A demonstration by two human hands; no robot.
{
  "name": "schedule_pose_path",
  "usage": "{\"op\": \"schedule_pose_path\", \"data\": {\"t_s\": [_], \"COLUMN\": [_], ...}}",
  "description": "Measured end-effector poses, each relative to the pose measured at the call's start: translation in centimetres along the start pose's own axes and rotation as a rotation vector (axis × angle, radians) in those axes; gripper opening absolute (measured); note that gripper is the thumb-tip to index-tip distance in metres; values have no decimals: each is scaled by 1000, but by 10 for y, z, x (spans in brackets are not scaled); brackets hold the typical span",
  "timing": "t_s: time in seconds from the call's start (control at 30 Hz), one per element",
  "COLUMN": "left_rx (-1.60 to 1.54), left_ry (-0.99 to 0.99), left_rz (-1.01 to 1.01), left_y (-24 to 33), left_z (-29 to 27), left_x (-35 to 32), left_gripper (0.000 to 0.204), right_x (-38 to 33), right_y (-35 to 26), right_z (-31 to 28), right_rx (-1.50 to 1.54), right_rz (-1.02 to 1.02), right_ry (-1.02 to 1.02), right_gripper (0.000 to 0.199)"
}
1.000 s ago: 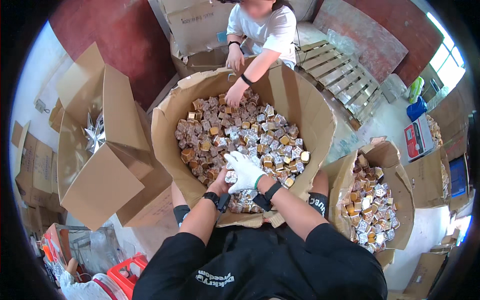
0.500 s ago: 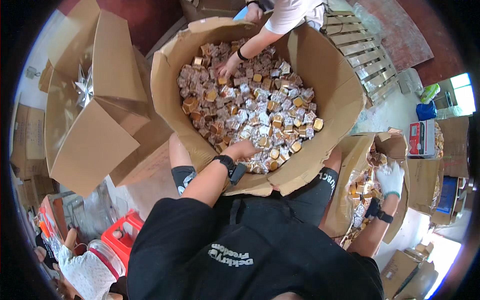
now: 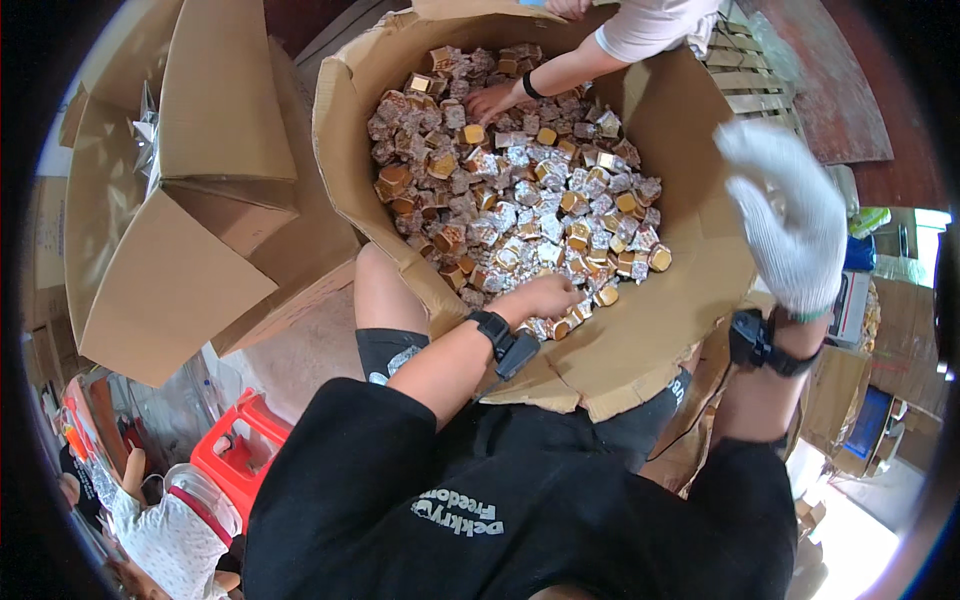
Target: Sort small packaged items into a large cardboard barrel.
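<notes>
- A large brown cardboard bin (image 3: 690, 290) is seen from above, its bottom covered with a heap of small foil-wrapped cubes (image 3: 520, 190), some gold and some silver.
- The left hand (image 3: 545, 296), bare, is laid on the near edge of the heap, just inside the bin's torn front rim; a black wrist device is worn on the forearm behind it.
- The fingers of the left hand are curled down onto the cubes; whether a cube is gripped cannot be told, since the fingertips are hidden among the wrappers.
- The right hand (image 3: 790, 215), in a white knit glove, is raised above the bin's right wall, well apart from the heap, with a black watch on its wrist.
- The gloved fingers are spread and released, with nothing held in them.
- At the far side of the bin, another person's hand (image 3: 490, 98) is rested on the cubes; a dark band is worn on that wrist and a white sleeve is seen above it.
- An open cardboard box (image 3: 190, 210) with its flaps standing up is placed to the left of the bin.
- A red plastic stool (image 3: 235, 455) is seen on the floor at the lower left, near the person's knee.
- A wooden pallet (image 3: 760, 80) lies beyond the bin at the upper right.
</notes>
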State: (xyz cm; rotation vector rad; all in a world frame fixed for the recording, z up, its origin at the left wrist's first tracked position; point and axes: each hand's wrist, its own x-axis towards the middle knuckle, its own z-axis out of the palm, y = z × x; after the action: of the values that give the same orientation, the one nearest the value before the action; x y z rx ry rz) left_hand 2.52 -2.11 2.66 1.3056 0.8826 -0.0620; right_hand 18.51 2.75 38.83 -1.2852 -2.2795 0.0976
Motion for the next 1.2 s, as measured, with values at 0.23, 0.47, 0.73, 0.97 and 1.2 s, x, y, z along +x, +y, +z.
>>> {"op": "schedule_pose_path", "data": {"t_s": [0.23,0.47,0.73,0.97,1.2], "left_rx": [33,43,-365,-502,-702], "left_ry": [122,-139,138,-199,-133], "left_rz": [185,-32,484,208,296], "left_y": [23,-18,3,-12,-8], "left_z": [5,63,56,67,48], "left_x": [-7,23,6,14,-3], "left_gripper": [38,39,47,46,44], "right_x": [165,88,85,87,130], "right_y": [25,105,116,88,89], "right_z": [235,490,524,541,569], "right_rx": [211,-161,-125,-99,35], "right_rz": [-31,533,572,628,541], "right_ry": [-463,-837,-754,-587,80], "right_gripper": [41,74,79,76,82]}}
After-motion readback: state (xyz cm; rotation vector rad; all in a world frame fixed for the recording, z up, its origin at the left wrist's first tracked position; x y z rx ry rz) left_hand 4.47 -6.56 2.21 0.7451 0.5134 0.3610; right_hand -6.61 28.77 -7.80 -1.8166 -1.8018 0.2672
